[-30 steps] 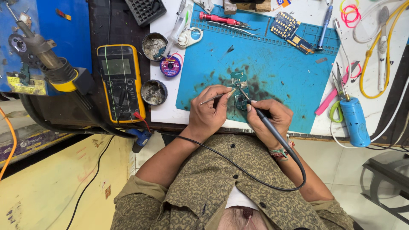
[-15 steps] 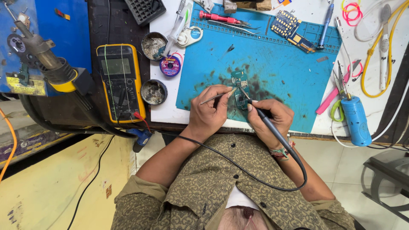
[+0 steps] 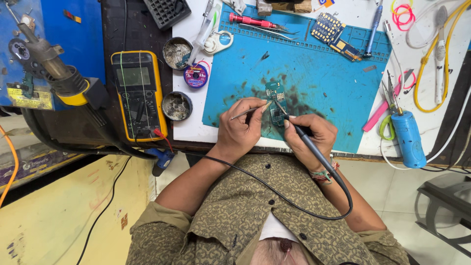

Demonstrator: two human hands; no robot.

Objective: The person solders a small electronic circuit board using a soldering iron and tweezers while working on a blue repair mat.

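A small green circuit board (image 3: 276,95) lies on the blue work mat (image 3: 314,73) near the table's front edge. My left hand (image 3: 240,130) pinches thin metal tweezers (image 3: 250,111) whose tips reach the board's left side. My right hand (image 3: 310,135) grips a black soldering iron (image 3: 306,140) like a pen. Its tip rests on the board's lower part. The iron's black cable (image 3: 274,189) loops down across my patterned shirt.
A yellow multimeter (image 3: 138,95) lies left of the mat, beside two round tins (image 3: 176,105) and a solder spool (image 3: 196,76). A hot-air handle (image 3: 54,73) sits far left. A red screwdriver (image 3: 252,20), another board (image 3: 336,34), a blue cylinder (image 3: 408,140) and yellow cable (image 3: 434,73) surround the mat.
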